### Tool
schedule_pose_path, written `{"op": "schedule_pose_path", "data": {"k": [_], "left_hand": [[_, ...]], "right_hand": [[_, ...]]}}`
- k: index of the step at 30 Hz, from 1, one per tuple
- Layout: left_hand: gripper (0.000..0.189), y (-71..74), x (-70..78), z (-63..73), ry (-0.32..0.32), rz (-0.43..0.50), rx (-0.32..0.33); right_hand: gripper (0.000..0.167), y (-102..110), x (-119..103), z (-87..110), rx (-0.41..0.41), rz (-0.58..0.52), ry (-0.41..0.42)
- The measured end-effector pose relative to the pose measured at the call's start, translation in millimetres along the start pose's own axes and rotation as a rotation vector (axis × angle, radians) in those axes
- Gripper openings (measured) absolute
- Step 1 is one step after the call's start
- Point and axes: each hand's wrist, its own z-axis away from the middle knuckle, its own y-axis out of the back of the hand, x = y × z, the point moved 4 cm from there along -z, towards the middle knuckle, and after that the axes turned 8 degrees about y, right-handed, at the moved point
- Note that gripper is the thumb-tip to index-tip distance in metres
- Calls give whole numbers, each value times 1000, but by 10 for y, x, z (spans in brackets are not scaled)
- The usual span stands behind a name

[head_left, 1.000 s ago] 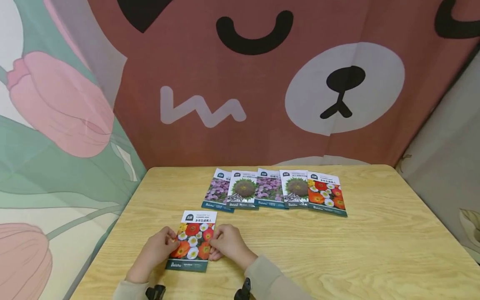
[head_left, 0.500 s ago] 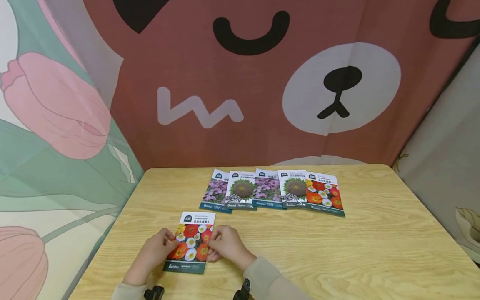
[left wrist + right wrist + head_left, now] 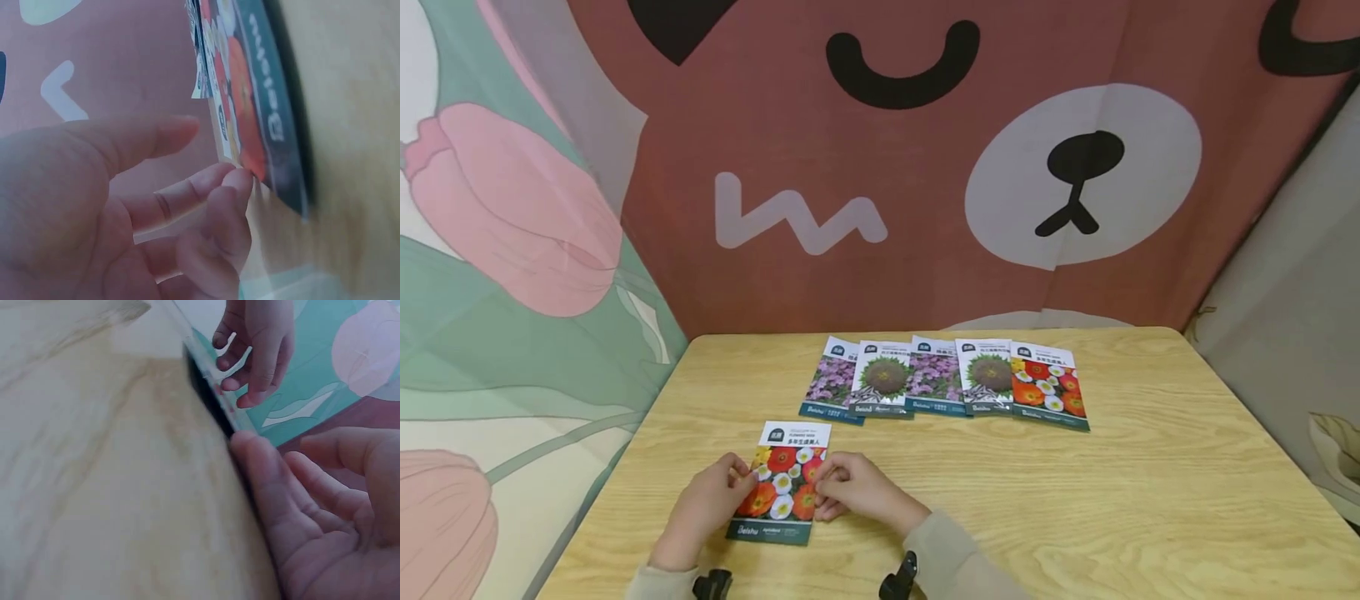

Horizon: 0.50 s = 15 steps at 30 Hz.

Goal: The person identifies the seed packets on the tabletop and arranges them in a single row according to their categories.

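A flower seed packet (image 3: 782, 483) lies face up on the table, with red, orange and white blooms above a dark green bottom band. My left hand (image 3: 703, 500) is at its left edge. In the left wrist view, the fingertips (image 3: 240, 178) touch the packet's edge while the thumb stays apart from it. At the right edge is my right hand (image 3: 857, 492). Its lowest fingertip (image 3: 250, 447) meets the packet's side close to the wood in the right wrist view, with the thumb held away. Both hands' fingers are loosely bent.
Beyond the hands, several seed packets overlap in a row: purple-flower packets (image 3: 934, 379), sunflower-head packets (image 3: 883, 379) and another red-flower packet (image 3: 1052, 387) at the right end. The wooden table (image 3: 1075, 517) ends at a printed bear curtain (image 3: 925, 275); a tulip-patterned curtain (image 3: 527, 208) hangs at left.
My right wrist and sleeve have shifted slightly right, with the fingertips still at the packet's right edge. The packet and the left hand have stayed nearly in place.
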Motion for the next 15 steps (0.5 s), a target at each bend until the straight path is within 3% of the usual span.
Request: {"op": "schedule_pose_path", "data": {"k": [6, 15], "left_hand": [[19, 20, 127, 22, -25, -14, 69], [14, 28, 524, 100, -143, 59, 147]], "right_hand": [[23, 70, -111, 80, -68, 37, -17], [29, 342, -410, 207, -6, 268, 111]]}}
